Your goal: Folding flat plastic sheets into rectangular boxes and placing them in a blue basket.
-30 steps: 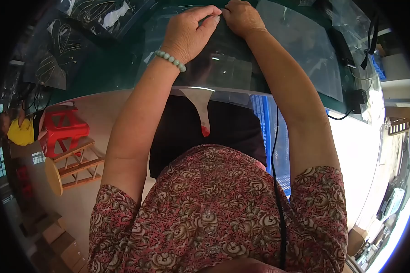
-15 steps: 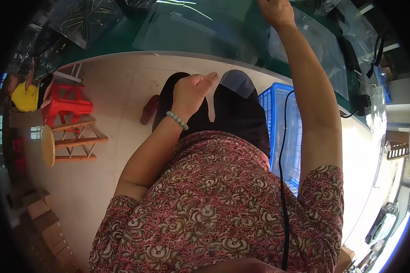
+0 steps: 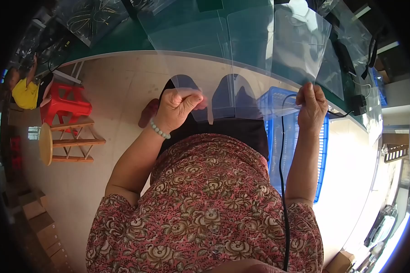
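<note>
A large clear plastic sheet [image 3: 250, 50] spans from over my lap onto the green table, with crease-like lines running down its middle. My right hand [image 3: 311, 107] is closed, pinching the sheet near its right edge between thumb and fingers. On the other side, my left hand [image 3: 175, 109] is also closed, thumb against curled fingers, at the sheet's near left edge. A beaded bracelet [image 3: 159, 129] circles the left wrist. Through the see-through plastic, my dark-clothed knees show below the table edge.
The green table [image 3: 118, 43] carries bagged wires [image 3: 89, 18] at the far left and more clear plastic at the right. A blue crate [image 3: 321, 157] stands right of my legs. On the left are a red stool [image 3: 66, 102] and a wooden stool [image 3: 73, 141]. Another person in yellow [image 3: 25, 95] is farther left.
My right hand has come back from the far table toward me, bringing the clear sheet over my lap. The left hand has shifted left and slightly nearer, to the sheet's edge.
</note>
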A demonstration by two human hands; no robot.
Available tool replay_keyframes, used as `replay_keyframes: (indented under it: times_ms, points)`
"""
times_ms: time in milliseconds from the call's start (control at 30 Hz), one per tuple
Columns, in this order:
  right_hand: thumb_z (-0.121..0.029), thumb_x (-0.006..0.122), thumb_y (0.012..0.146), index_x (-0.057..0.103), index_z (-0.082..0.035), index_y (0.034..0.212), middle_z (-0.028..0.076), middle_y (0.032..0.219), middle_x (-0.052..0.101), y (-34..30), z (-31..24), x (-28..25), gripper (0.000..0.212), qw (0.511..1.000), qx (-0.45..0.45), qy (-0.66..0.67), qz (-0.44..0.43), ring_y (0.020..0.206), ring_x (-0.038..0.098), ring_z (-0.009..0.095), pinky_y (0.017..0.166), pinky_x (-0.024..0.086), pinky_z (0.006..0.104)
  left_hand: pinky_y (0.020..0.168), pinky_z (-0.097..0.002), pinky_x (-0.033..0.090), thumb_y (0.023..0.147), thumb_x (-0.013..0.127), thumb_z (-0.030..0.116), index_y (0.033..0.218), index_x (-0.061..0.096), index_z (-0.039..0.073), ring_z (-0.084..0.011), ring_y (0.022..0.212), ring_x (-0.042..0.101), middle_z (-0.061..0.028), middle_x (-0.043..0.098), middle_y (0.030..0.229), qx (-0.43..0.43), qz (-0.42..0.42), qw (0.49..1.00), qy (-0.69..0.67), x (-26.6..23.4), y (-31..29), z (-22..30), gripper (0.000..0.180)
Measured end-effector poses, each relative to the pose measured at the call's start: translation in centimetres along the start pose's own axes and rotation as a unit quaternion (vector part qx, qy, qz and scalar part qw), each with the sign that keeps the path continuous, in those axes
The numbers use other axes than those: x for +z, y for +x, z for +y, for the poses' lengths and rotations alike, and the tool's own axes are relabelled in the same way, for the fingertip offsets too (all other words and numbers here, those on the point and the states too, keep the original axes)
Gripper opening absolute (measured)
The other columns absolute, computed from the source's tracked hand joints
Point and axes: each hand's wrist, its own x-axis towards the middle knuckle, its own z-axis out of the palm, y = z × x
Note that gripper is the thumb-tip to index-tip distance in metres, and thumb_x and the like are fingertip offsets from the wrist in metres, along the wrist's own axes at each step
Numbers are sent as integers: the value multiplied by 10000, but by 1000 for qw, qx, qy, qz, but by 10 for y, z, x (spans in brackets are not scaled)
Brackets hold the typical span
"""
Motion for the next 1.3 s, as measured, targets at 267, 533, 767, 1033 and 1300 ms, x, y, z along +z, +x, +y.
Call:
replay_keyframes:
  times_ms: [267, 533, 767, 1033, 1300]
  points:
    - [-279, 638, 999, 646, -73, 888, 17, 789, 584, -36, 28, -26, 234, 992, -45, 26, -113, 710, 501, 126, 664, 394, 263, 781, -329, 600, 1002, 635, 268, 1100, 704, -12, -199, 824, 737, -125, 751, 938, -131, 65, 961, -234, 2, 18, 40, 304]
    - [-236, 662, 984, 689, -51, 1095, 63, 903, 685, -38, 24, 13, 218, 980, -13, -196, -17, 853, 649, 177, 857, 503, 314, 715, -319, 609, 1010, 609, 147, 1058, 682, -38, -222, 776, 734, -160, 733, 962, 95, 148, 983, 60, -1, 0, 65, 204]
    - [-273, 780, 808, 665, -104, 1191, 75, 1176, 645, -37, -94, 90, 434, 787, -537, -287, -101, 1134, 587, 286, 1074, 391, 469, 751, -276, 581, 939, 692, 51, 1084, 657, -44, -177, 877, 708, -159, 720, 1016, 150, 146, 968, 135, 6, -18, 92, 177]
    - [-161, 771, 819, 653, -122, 1003, 79, 1071, 675, -32, -91, 115, 222, 800, -477, -240, -275, 1056, 629, 272, 1089, 374, 512, 1014, -390, 462, 928, 721, 206, 1244, 607, -18, -218, 1169, 607, -183, 653, 1234, 142, 174, 974, -17, 26, -24, 104, 403]
    - [-43, 780, 740, 662, -117, 936, 38, 937, 668, -36, -94, 89, 240, 817, -387, -175, -391, 845, 642, 253, 895, 472, 426, 1194, -690, 57, 871, 739, 184, 1003, 784, 177, -213, 880, 672, 20, 606, 676, 251, -101, 899, 343, 10, 38, 195, 140]
